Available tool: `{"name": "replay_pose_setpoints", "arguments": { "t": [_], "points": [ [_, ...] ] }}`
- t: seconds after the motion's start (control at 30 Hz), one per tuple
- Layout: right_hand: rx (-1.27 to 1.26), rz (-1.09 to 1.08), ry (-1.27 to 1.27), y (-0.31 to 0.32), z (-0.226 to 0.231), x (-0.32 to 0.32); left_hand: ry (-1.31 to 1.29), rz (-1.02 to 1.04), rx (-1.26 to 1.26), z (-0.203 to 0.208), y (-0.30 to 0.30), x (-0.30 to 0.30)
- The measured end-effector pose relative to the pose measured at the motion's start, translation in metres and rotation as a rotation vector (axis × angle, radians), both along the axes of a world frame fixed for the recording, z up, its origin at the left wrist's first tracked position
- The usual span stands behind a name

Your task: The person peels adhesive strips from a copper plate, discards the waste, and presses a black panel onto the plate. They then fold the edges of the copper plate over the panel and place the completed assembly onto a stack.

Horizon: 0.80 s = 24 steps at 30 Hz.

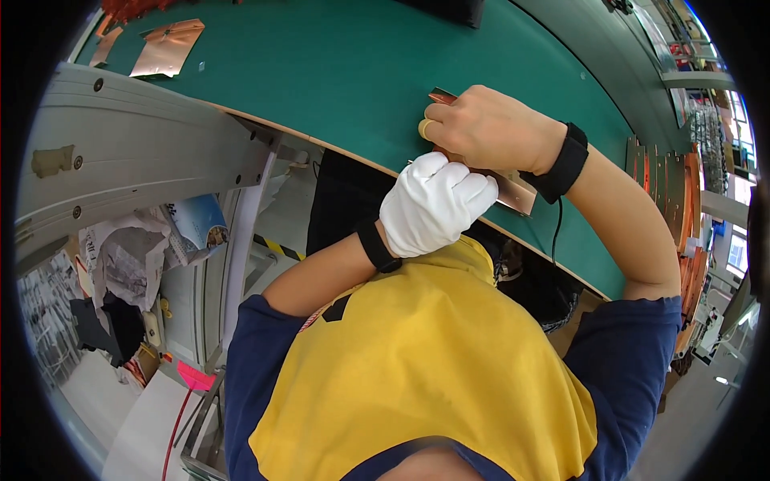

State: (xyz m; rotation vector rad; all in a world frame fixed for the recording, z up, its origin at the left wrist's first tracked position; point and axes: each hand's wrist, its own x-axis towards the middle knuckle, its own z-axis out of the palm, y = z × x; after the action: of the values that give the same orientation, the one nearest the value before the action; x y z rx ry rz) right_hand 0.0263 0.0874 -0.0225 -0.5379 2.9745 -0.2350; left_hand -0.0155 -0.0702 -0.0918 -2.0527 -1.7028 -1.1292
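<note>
The green surface (pixel 337 76) spans the upper part of the view, its tan edge running down from upper left to lower right in front of the person. Below it is the person's yellow shirt (pixel 425 353) with navy sleeves. At left stands a pale grey metal frame (pixel 148 164), with a crumpled plastic bag (pixel 132 252) under it. Copper-coloured plates (pixel 664 184) stand in a row at the far right.

The right hand (pixel 493 128), bare, is above the left hand (pixel 439 200), which wears a white glove; the two are close together at the near edge of the surface. Between and under them is a copper sheet (pixel 516 197), partly covered, its shiny corner showing to the right of the glove. The gloved fingers are folded over the sheet, grasping it. The bare fingers are curled down on it, but their tips are hidden, so I cannot tell whether they grip.

A bent copper piece (pixel 170 46) lies at the upper left of the surface. Each wrist wears a black band, and a thin black cord (pixel 558 232) hangs from the right one. A yellow ring (pixel 424 128) circles one right finger.
</note>
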Motion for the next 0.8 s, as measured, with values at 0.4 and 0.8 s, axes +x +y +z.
{"name": "replay_pose_setpoints", "arguments": {
  "t": [0.4,0.8],
  "points": [
    [-0.19,-1.009,0.35,0.005,0.053,0.219,-0.003,-0.028,0.113,-0.002,0.003,-0.001],
    [-0.304,-1.78,0.0,-0.082,0.041,0.274,0.057,-0.041,-0.075,0.009,-0.001,0.0]
  ]
}}
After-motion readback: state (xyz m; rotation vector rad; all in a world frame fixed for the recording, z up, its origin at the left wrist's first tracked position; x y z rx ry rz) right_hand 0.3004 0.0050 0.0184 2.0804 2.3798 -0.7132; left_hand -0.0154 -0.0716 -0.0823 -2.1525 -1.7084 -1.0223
